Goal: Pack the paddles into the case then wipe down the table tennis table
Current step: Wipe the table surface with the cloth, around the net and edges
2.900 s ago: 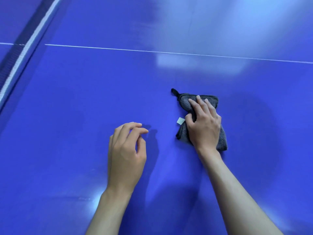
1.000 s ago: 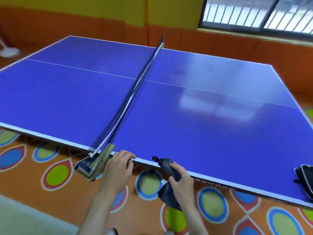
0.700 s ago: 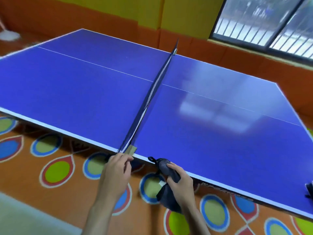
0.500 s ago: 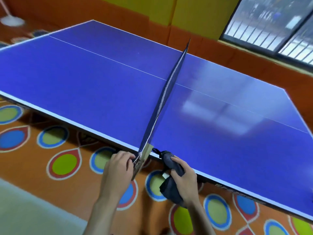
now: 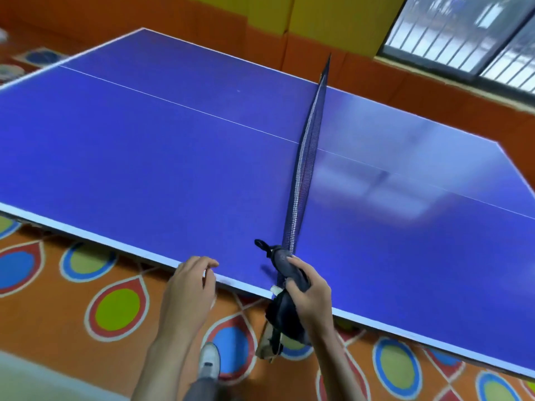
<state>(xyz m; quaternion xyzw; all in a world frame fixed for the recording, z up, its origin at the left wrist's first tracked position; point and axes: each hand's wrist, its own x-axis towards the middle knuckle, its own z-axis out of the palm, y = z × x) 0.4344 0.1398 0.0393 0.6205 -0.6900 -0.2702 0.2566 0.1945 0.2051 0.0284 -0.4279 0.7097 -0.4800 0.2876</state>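
The blue table tennis table [image 5: 162, 157] fills the view, its near white edge running from the left down to the right. My right hand [image 5: 311, 296] grips a bunched dark grey cloth [image 5: 285, 309] at the near end of the net [image 5: 307, 157]; the cloth hangs over the table edge, in front of the net post. My left hand [image 5: 188, 287] is at the table edge left of the net, fingers loosely curled and holding nothing. No paddles or case are in view.
The net splits the table into a left half and a right half. Below the table edge lies an orange floor with coloured teardrop shapes [image 5: 115, 309], and my shoe [image 5: 209, 361] stands on it. Orange and yellow walls and a barred window [image 5: 463, 33] stand behind.
I have stepped left along the table, so the net end is now at my right hand instead of my left. My right hand still carries the cloth; the case has left the view.
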